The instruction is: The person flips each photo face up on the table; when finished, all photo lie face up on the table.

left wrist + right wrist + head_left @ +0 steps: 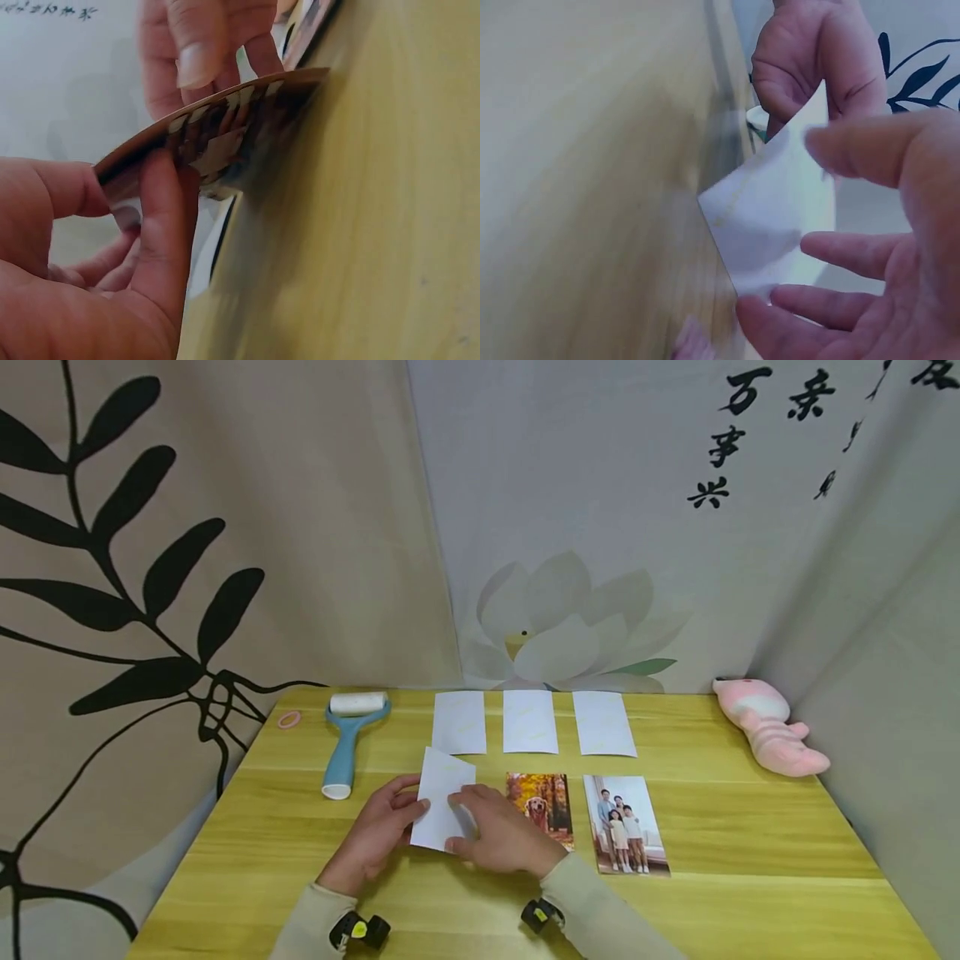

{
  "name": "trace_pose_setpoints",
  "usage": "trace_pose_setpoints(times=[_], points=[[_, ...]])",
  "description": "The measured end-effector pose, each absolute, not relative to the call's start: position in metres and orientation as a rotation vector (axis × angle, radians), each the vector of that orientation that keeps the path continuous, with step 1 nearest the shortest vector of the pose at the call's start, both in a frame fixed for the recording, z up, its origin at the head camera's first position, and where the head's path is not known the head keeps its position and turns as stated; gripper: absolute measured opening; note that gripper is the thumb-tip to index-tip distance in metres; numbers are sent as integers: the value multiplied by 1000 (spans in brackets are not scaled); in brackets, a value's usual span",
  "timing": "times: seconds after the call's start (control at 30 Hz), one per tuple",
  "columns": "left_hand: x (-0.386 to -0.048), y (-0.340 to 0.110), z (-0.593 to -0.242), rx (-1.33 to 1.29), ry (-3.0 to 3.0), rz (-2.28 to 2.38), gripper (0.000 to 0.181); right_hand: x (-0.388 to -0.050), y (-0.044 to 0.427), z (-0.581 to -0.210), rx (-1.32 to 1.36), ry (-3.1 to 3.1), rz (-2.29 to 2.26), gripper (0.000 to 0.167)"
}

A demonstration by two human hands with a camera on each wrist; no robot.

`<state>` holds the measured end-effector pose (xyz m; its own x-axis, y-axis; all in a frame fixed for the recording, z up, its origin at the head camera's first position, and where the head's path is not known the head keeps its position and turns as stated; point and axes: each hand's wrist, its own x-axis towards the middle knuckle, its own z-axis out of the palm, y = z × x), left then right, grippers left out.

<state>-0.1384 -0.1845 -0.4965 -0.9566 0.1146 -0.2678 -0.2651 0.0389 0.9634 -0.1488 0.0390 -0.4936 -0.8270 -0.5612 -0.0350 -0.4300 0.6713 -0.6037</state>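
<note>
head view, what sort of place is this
Probably a curtained-off tabletop workspace, perhaps at home: a wood-grain table, printed curtains hanging behind it, and a pink plush toy at its far right corner.

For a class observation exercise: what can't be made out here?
Head view: lower left of the glossy orange dog photo, behind the right hand.
Head view: undersides of three flat white paper cards, facing down.
Left wrist view: details of the white-backed paper photo, blurred and steeply tilted.

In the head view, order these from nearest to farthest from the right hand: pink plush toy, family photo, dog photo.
1. Dog photo: beside the right hand, partly covered.
2. Family photo: right of the dog photo.
3. Pink plush toy: far right, farther back.
</note>
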Motion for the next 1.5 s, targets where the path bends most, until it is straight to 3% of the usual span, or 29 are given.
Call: trace_pose_setpoints(times=[0.3,0.5,0.93,1.07,1.5], points=[[-137,-174,-477,-50,2058,1989,53,-154,44,-487,-614,2294,-1508,46],[-136,-165,-471,63,2105,1920,54,-158,50,-480,-462,1959,-1779,51],[-132,-134,-464,169,2484,1709,60,-159,60,-470,-301,1825,-1921,52],[-131,-129,-464,210,2560,1665,64,-158,61,-468,-276,1814,-1926,46],[-133,-133,-469,64,2573,1704,58,-155,66,-466,-254,1819,-1925,41]])
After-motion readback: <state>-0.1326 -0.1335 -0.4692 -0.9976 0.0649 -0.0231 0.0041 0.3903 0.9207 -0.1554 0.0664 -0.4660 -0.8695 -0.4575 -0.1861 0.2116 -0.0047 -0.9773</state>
